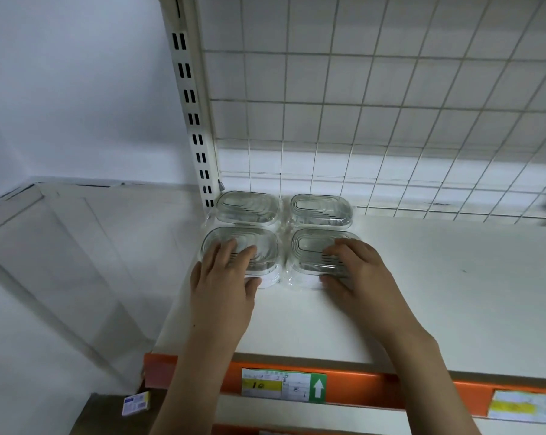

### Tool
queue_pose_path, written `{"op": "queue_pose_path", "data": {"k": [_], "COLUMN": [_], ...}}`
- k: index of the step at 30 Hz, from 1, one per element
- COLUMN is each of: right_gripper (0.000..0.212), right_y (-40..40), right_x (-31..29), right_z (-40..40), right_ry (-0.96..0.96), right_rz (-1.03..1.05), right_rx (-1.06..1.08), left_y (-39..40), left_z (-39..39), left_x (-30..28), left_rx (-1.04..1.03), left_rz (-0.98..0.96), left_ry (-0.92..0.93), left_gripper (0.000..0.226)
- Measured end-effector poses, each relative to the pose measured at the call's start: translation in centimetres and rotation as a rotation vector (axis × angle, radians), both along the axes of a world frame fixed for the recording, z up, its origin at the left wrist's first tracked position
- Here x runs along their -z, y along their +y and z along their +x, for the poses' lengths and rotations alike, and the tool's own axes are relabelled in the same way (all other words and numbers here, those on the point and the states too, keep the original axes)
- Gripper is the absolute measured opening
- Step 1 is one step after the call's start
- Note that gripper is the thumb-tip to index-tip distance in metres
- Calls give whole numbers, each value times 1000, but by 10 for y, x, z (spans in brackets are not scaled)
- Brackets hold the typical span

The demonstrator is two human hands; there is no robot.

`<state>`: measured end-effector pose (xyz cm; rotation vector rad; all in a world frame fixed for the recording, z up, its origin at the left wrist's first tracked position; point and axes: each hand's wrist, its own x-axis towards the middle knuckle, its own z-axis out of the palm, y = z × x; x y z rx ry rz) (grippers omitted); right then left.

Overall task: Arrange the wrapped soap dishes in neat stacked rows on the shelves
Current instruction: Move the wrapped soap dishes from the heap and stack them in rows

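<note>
Clear wrapped soap dishes stand in stacks at the back left corner of the white shelf (pixel 422 293), two stacks behind and two in front. The back left stack (pixel 248 207) and back right stack (pixel 320 210) sit against the wire grid. My left hand (pixel 224 277) lies on the front left stack (pixel 265 243), fingers on its top and thumb against its near side. My right hand (pixel 356 271) lies the same way on the front right stack (pixel 309 246), fingers on top and thumb at the front edge.
A wire grid back panel (pixel 375 105) rises behind the stacks, and a slotted upright post (pixel 193 114) stands at the left corner. The shelf's orange front rail (pixel 391 390) carries price labels. A small box (pixel 135 403) lies on the lower level at left.
</note>
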<state>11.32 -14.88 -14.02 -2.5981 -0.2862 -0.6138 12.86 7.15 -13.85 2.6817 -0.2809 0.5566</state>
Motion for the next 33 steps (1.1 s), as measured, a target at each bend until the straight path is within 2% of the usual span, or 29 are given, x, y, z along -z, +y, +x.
{"op": "queue_pose_path", "data": {"k": [12, 17, 23, 28, 33], "right_gripper": [31, 34, 36, 38, 47], "right_y": [-5, -10, -11, -11, -25], "right_x": [4, 1, 1, -3, -13], "right_z": [5, 14, 12, 9, -7], "right_ry": [8, 40, 54, 45, 75], "right_rz": [14, -1, -7, -24, 14], "right_rx": [-42, -70, -53, -60, -84], "left_y": [15, 7, 3, -8, -43], "left_z": [24, 26, 23, 13, -3], "left_x": [1, 3, 3, -9, -24], "left_rx": [134, 150, 126, 17, 8], "left_rz": [-19, -35, -2, 68, 81], "left_ry": [-33, -24, -40, 55, 69], "left_gripper": [53, 54, 55, 49, 56]}}
